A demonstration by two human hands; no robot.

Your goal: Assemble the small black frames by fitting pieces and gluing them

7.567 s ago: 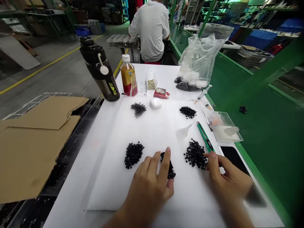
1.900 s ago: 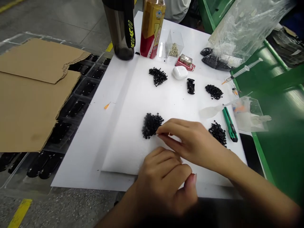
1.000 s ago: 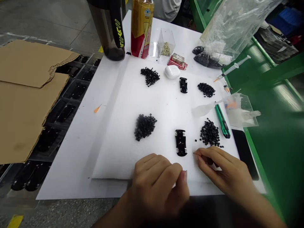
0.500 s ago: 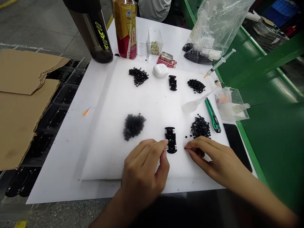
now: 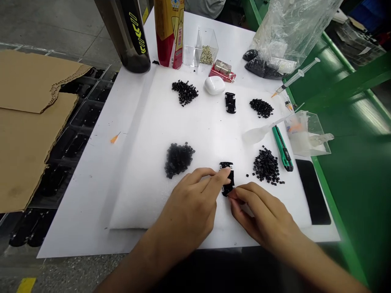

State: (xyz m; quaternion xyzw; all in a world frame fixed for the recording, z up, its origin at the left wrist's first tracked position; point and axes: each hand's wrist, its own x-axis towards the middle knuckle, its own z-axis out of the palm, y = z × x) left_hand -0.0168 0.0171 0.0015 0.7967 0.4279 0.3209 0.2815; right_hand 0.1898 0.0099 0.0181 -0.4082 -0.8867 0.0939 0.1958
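Your left hand (image 5: pixel 189 209) grips the small black plastic part (image 5: pixel 228 178) on the white foam sheet (image 5: pixel 207 130); your right hand (image 5: pixel 264 217), fingertips pinched, touches its near end.

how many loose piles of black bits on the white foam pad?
4: far left pile, far right pile, near left pile by the left hand, near right pile beside the green knife. Strays may lie hidden.
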